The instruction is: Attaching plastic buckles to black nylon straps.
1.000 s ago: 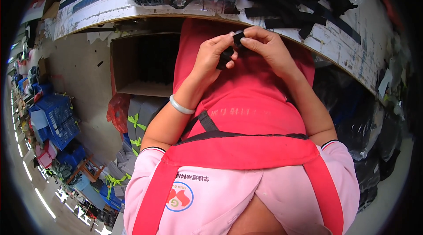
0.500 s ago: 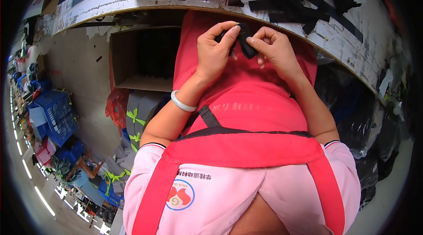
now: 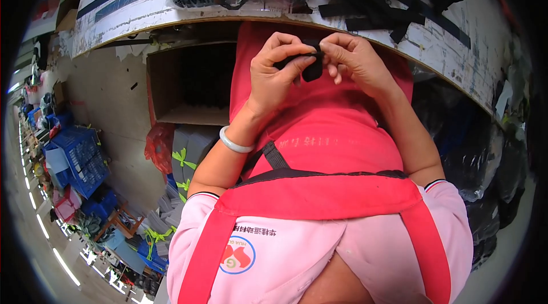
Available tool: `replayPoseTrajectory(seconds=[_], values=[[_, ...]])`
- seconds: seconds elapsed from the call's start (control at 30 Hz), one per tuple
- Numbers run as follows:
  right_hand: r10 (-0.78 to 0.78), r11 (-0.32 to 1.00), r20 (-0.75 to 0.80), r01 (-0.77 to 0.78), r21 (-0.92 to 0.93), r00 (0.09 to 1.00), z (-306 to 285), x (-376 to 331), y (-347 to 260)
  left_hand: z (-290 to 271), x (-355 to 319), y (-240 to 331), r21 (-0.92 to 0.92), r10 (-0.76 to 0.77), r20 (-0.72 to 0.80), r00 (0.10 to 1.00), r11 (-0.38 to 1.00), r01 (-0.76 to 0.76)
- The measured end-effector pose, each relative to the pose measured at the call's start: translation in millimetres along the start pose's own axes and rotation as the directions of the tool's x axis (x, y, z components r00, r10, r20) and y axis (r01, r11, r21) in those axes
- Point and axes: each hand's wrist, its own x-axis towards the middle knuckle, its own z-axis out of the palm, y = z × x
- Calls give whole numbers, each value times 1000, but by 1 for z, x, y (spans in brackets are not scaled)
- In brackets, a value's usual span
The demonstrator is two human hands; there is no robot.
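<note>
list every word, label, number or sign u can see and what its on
Pink shirt: line of dark characters; legible, but I don't copy wording.
Pink shirt: lettering in round blue-ringed emblem; likewise.
Red apron: faded pale characters, too worn to read.
Elsewhere: nothing legible.

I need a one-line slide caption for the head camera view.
Left hand holding a small black piece, right hand at its edge, above a red apron.

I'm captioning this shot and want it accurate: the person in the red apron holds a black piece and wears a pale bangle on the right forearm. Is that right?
Not quite: the head view shows the pale bangle on the left forearm. The person in the red apron does hold a black piece.
</note>
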Motion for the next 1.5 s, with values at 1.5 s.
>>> replayPoseTrajectory(seconds=[1.5], values=[[-757,5,213,332,-943,617,-24,29,5,-28,4,-12,-357,-504,55,862,796,488]])
